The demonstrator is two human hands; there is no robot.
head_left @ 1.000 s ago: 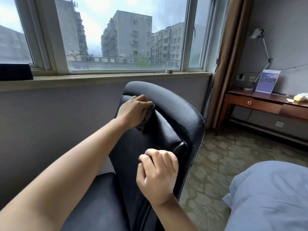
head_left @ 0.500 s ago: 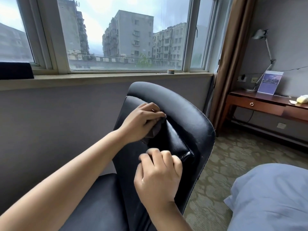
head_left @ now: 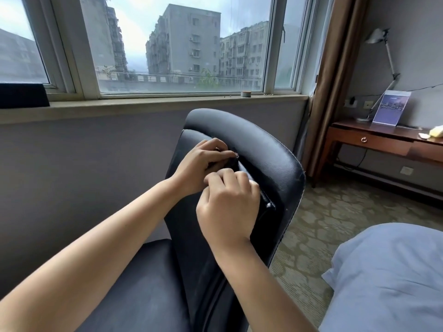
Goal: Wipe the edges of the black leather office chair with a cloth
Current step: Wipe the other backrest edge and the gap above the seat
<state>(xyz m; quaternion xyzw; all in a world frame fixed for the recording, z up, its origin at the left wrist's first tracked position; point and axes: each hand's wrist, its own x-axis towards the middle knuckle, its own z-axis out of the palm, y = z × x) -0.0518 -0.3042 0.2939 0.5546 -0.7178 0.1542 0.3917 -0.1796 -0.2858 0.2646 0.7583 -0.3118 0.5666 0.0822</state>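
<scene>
Two bare hands meet on the backrest of a black leather office chair (head_left: 266, 149). The left hand (head_left: 199, 164) has its fingers (head_left: 215, 146) clamped on a dark cloth (head_left: 231, 162) — mostly hidden, just beneath the fingertips. The right hand (head_left: 227, 204) is curled, fingers together, just below. A card (head_left: 391, 107) stands on the worktop (head_left: 383, 137) — writing unreadable.

Black leather chair (head_left: 271, 164) stands upright; dark cloth (head_left: 231, 162) presses its backrest seam.
</scene>
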